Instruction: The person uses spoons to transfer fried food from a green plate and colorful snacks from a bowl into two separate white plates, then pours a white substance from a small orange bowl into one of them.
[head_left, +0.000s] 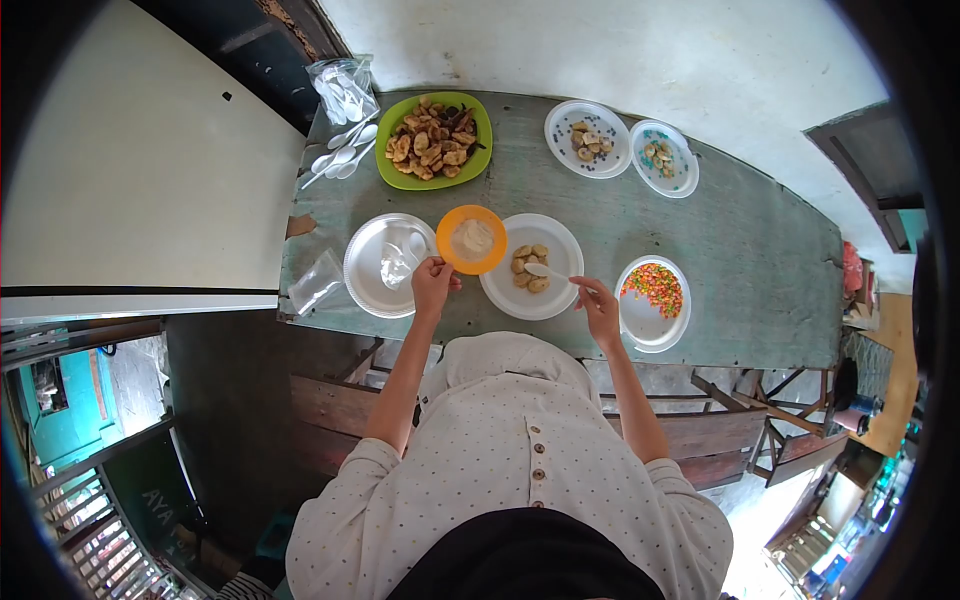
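I have the right hand [598, 304] pinched on the spoon [545, 271], long axis nearly crosswise, tip leftward; left hand [432, 284] clamps the bowl [471, 240].

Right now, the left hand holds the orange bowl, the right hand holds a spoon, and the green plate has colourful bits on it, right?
Not quite: the head view shows brown food on the green plate; the colourful bits are on a white plate. The left hand does hold the orange bowl, and the right hand a spoon.
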